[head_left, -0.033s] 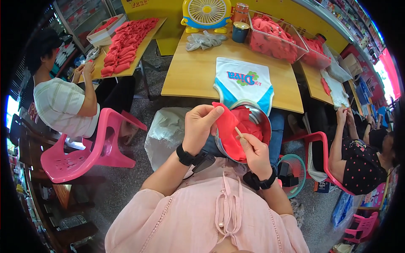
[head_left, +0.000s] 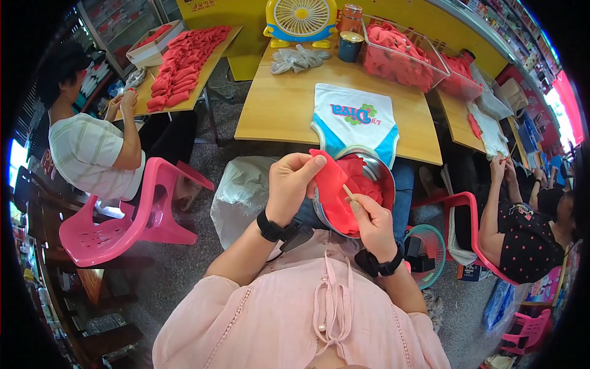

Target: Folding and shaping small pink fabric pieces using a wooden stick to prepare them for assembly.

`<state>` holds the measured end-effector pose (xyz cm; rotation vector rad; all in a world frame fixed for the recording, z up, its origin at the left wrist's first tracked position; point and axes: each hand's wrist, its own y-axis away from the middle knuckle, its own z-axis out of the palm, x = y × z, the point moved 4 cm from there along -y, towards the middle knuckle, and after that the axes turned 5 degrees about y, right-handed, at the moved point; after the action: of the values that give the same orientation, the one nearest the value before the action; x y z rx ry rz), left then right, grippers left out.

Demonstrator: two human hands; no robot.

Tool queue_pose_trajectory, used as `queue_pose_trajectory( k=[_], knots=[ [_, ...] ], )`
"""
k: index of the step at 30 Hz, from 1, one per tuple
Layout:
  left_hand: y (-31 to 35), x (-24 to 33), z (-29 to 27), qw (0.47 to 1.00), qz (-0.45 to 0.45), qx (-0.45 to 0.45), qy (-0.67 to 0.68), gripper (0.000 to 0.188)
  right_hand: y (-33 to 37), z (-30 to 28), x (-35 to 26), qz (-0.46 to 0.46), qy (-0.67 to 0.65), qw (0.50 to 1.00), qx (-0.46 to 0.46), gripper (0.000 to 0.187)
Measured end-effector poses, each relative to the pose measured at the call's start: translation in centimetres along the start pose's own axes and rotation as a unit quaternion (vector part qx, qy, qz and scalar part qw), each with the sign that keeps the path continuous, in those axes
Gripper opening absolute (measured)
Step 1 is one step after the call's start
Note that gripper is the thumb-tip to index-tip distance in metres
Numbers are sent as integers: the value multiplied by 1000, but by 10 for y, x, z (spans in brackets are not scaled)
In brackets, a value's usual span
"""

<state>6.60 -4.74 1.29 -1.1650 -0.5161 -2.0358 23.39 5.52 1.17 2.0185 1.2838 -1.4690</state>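
Between thumb and fingers, my left hand (head_left: pixel 294 184) pinches a small red fabric piece (head_left: pixel 332 184) above my lap. My right hand (head_left: pixel 372 225) is closed round a thin wooden stick (head_left: pixel 349 192), whose upper end meets the lower right edge of that fabric; whether its tip goes inside, I cannot tell. Beneath both hands a round metal bowl (head_left: pixel 392 192) rests on my lap, holding more red fabric pieces (head_left: pixel 371 187). A white and turquoise printed cloth (head_left: pixel 355 117) hangs from the table's near edge down to the bowl's far rim.
Ahead, the wooden table (head_left: pixel 276 117) carries a yellow-blue fan (head_left: pixel 301 21), a blue jar (head_left: pixel 350 47) and a clear bin (head_left: pixel 405 61) of red pieces. One co-worker (head_left: pixel 98 141) sits left by a pink chair (head_left: pixel 138 215), another (head_left: pixel 522 227) right. A plastic bag (head_left: pixel 243 194) stands near my left.
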Motion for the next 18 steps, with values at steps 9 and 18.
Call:
queue_pose_trajectory(
  k=[9, 18],
  knots=[
    [3, 12, 4, 989, 149, 3, -4, 9, 3, 0, 2, 32, -49, 998, -9, 18],
    [9, 12, 5, 996, 91, -16, 23, 14, 3, -6, -14, -60, 37, 997, 29, 17]
  ],
)
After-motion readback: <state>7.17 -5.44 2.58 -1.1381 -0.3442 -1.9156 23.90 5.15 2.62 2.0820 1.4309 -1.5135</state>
